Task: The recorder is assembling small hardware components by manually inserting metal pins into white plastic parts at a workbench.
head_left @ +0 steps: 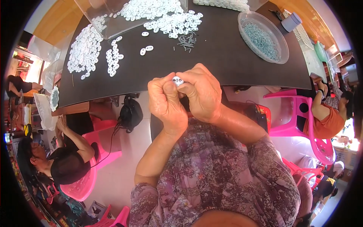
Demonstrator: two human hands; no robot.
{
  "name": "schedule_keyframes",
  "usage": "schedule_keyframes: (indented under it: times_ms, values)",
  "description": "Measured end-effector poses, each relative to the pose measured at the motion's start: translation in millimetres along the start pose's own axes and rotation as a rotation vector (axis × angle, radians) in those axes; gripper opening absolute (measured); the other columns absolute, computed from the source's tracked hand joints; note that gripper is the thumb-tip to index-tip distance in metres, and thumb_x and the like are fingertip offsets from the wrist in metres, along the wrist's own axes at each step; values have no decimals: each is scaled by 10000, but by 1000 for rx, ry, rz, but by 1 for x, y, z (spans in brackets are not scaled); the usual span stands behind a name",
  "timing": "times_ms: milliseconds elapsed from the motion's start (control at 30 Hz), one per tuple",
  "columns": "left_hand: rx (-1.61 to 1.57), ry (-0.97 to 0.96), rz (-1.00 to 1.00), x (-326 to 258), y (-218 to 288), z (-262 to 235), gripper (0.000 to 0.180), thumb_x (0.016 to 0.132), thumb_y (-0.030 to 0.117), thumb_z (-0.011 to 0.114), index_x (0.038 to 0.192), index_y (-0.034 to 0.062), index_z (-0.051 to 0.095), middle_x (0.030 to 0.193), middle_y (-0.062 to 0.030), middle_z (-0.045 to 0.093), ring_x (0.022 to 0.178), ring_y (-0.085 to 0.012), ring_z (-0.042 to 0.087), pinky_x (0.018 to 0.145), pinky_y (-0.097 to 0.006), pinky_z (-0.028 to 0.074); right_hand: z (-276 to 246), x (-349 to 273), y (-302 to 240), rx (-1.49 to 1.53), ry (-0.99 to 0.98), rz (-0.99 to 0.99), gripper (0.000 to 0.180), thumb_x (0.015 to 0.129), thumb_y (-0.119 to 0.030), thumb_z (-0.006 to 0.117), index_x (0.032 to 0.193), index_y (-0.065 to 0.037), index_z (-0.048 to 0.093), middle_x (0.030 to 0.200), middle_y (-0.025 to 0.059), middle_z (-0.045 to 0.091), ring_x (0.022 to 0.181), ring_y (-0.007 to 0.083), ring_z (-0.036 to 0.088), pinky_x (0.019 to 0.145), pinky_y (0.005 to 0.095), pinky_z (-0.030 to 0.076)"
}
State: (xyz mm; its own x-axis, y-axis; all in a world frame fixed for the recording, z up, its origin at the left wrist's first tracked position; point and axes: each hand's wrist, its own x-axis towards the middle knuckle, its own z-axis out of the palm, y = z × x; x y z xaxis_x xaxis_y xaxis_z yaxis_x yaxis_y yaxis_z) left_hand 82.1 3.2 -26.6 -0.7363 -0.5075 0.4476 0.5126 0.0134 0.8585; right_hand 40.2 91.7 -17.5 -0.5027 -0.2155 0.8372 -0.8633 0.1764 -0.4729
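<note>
Between the thumbs and fingertips of both hands is a small white oval plastic piece with dark slots (177, 80), held just off the near edge of the dark table. My left hand (165, 97) pinches its left side, fingers curled. On its other side my right hand (202, 90) grips it with thumb and bent forefinger. Beyond the hands lie a few loose white oval pieces (149, 48) and a little heap of dark screws or pins (186, 41). Further left, a short cluster of the same white pieces (113, 56) rests near a larger pile (84, 51).
A clear plastic bin (109, 36) tipped toward me has white pieces spilling out. A round clear tray (283, 51) of small metal screws stands at the right, near a grey-lidded container (291, 22). People sit on pink chairs (81, 185) to both sides. A black bag (131, 113) hangs under the table.
</note>
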Motion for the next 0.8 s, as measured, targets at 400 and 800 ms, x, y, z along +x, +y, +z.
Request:
schedule_keyframes:
  times_ms: [400, 800]
  values:
    - [-40, 65, -20, -8, 23, -2, 215, 985, 163, 493, 1007, -37, 569, 877, -16, 509, 781, -61, 475, 690, -203, 419, 0, 3, -30, 45, 42, 74, 291, 737, -29, 706, 994, -29, 570, 831, 85, 598, 686, 239, 538, 608, 332, 446]
    - [0, 38, 160, -32, 45, -11, 209, 988, 147, 479, 1042, -41, 555, 902, -34, 513, 751, -64, 488, 648, -213, 433, -2, -5, -49, 34, 97, -125, 188, 841, -58, 645, 982, 43, 573, 823, 120, 599, 650, 200, 529, 521, 286, 433]
